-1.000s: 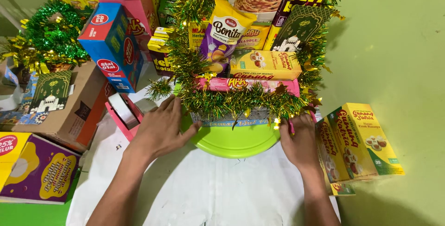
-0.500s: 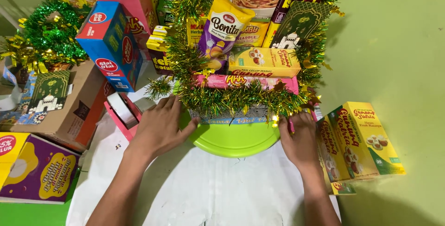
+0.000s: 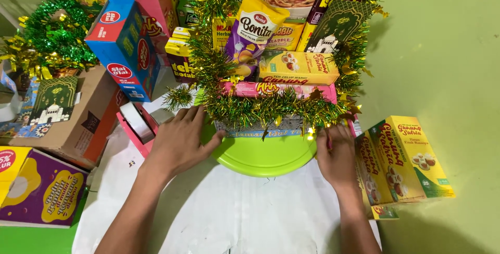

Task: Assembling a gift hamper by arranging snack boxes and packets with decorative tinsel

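Your left hand (image 3: 179, 142) lies flat, fingers spread, thumb touching the green plate (image 3: 265, 155) under the tinsel-trimmed basket (image 3: 260, 121) of snack packs. Your right hand (image 3: 337, 155) presses the basket's right side; its fingertips hide in tinsel, so I cannot tell its grip.

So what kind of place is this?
Probably a home floor used for making gift hampers: a tinsel-trimmed basket of snack boxes on a green plate, a tape dispenser, and spare boxes around.
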